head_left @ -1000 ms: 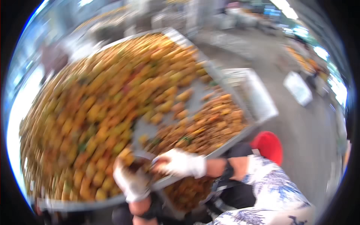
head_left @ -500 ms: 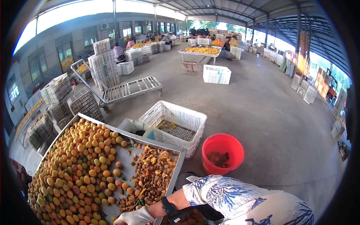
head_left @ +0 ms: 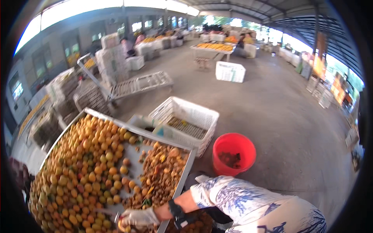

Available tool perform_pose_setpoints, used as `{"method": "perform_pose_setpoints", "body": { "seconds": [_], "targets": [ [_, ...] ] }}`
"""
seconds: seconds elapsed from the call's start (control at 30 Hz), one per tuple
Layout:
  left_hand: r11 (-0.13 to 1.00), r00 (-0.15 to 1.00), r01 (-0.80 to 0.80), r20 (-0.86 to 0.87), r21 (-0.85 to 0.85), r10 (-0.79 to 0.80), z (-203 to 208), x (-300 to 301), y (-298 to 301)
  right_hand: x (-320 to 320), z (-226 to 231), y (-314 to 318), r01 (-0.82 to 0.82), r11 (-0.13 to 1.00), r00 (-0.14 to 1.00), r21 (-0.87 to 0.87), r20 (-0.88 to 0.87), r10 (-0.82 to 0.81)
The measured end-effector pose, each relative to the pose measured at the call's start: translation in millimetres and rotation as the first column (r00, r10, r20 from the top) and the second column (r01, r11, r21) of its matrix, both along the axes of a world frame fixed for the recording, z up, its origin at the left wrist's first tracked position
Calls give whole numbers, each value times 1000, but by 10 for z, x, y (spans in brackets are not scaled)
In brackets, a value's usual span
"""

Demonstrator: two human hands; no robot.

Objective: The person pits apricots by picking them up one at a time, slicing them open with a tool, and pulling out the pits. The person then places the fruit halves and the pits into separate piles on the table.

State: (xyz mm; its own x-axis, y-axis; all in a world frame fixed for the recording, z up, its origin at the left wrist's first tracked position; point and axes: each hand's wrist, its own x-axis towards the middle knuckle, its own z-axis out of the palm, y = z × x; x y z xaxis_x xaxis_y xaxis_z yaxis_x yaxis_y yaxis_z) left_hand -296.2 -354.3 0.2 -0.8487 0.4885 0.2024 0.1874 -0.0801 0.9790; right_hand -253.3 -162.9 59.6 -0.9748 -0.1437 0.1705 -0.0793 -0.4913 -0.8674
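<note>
My right hand, in a white glove with a dark band at the wrist, reaches in from the lower right over the near edge of a metal-rimmed sorting table. Its fingers are closed. At the fingertips a small pale, shiny piece and something orange show, too blurred to name. To the left lies a big heap of yellow-orange apricots. Just beyond the hand is a pile of brown apricot stones with some orange scraps and a few leaves. My left hand is out of view.
Right of the table stand a red bucket with dark scraps inside and a white plastic crate. A flat trolley and stacked crates are farther left. People sit at fruit tables in the back.
My right hand has come up slightly, bringing the blurred piece at its fingertips into view. The whole view has tilted, shifting the bucket and crate up and right.
</note>
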Motion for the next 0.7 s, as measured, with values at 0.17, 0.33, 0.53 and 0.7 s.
{"method": "perform_pose_setpoints", "body": {
  "seconds": [0.17, 0.33, 0.53, 0.7],
  "targets": [
    [857, 776, -202, 611, 475, -156, 931, 369, 194, 267, 423, 479, 77, 992, 906, 103, 408, -112],
    [781, 758, -232, 611, 580, -228, 980, 194, 168, 176, 605, 419, 37, 977, 847, -209, 525, 80],
    [765, 776, -203, 577, 611, -255, 1001, 193, 27, 353, 805, 324, -568, 661, 822, 491, 388, 418],
    [791, 772, -192, 587, 580, -243, 1066, 296, 89, 366, 956, 348, -416, 493, 907, 764, 311, 284]
  ]
}}
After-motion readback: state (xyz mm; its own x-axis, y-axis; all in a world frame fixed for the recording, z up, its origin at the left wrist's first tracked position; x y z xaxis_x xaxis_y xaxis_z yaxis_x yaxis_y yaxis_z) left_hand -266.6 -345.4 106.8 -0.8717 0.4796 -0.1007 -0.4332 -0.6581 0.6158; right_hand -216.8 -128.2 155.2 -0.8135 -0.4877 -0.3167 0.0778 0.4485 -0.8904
